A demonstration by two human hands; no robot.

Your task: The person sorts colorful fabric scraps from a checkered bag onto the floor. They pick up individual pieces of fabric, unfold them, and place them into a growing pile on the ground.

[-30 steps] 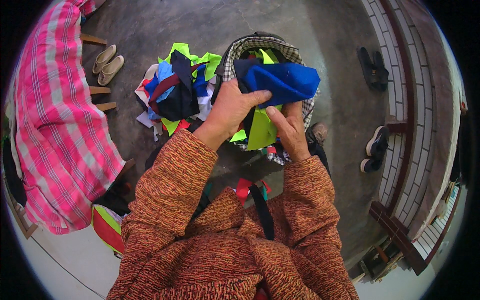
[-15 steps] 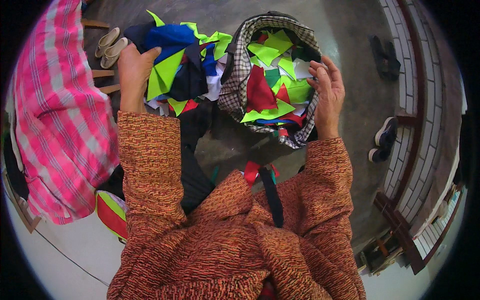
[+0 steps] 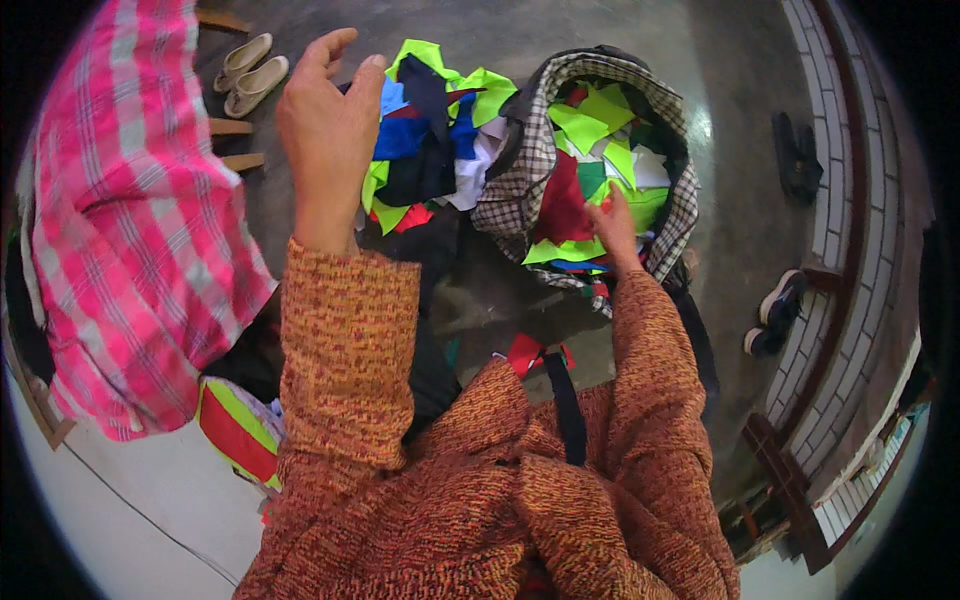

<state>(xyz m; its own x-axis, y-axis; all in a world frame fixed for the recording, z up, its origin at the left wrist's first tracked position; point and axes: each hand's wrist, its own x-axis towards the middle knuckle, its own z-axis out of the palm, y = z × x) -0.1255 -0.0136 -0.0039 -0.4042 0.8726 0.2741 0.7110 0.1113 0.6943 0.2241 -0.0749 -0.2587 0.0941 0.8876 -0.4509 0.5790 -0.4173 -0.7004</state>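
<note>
My left hand (image 3: 325, 125) is raised at the left end of a loose pile of cloth scraps (image 3: 430, 150), thumb and fingers apart, with nothing visible in it. The pile mixes neon green, blue, black, white and red pieces, and my hand hides part of it. To its right, a black-and-white checked cloth bag (image 3: 505, 205) lies with its mouth wide open, full of similar scraps. Inside the mouth, my right hand (image 3: 615, 232) reaches over a dark red scrap (image 3: 564, 200) and neon green scraps (image 3: 600, 110). Its thumb and index finger look parted; its other fingers are partly hidden.
Pink plaid cloth (image 3: 130, 220) drapes over something at the left, with wooden legs (image 3: 232, 127) beside it. Pale shoes (image 3: 255, 85) sit beyond. Dark shoes (image 3: 797, 160) and sneakers (image 3: 778, 310) line the right, by a white brick strip (image 3: 835, 150). Red scraps (image 3: 525, 352) lie near my lap.
My left hand has lifted off the scraps at the pile's left end, its fingers now spread. My right hand has moved from the bag's right rim down into its mouth. The view has shifted slightly.
</note>
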